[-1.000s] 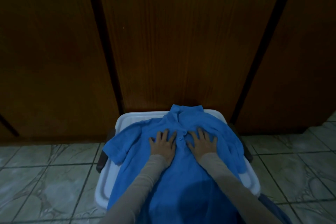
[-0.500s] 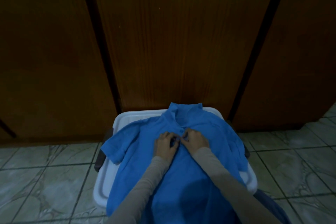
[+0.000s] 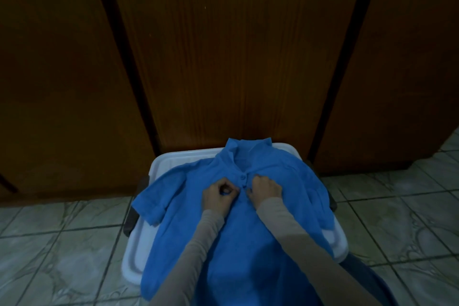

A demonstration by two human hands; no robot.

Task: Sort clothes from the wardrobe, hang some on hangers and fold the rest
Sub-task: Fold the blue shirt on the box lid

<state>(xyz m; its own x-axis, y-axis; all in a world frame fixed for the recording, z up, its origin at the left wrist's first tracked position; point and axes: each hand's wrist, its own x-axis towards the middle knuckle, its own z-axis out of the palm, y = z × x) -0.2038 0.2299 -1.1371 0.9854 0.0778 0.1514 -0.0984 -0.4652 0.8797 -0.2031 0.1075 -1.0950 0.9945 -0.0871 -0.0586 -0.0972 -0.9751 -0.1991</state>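
Pinching shirt [image 3: 231, 226] placket now, left hand [image 3: 218, 196] and right hand [image 3: 264, 187] curled, flat earlier; no readable writing.

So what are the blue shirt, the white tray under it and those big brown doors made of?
The blue shirt looks like soft matte knit fabric: it creases and drapes over the edge. The white tray seems to be smooth moulded plastic, with a rounded rim. The brown doors look like varnished wood or veneer, with vertical grain; which one is unclear.

White plastic surface [image 3: 159, 233]; tiled floor [image 3: 62, 238]
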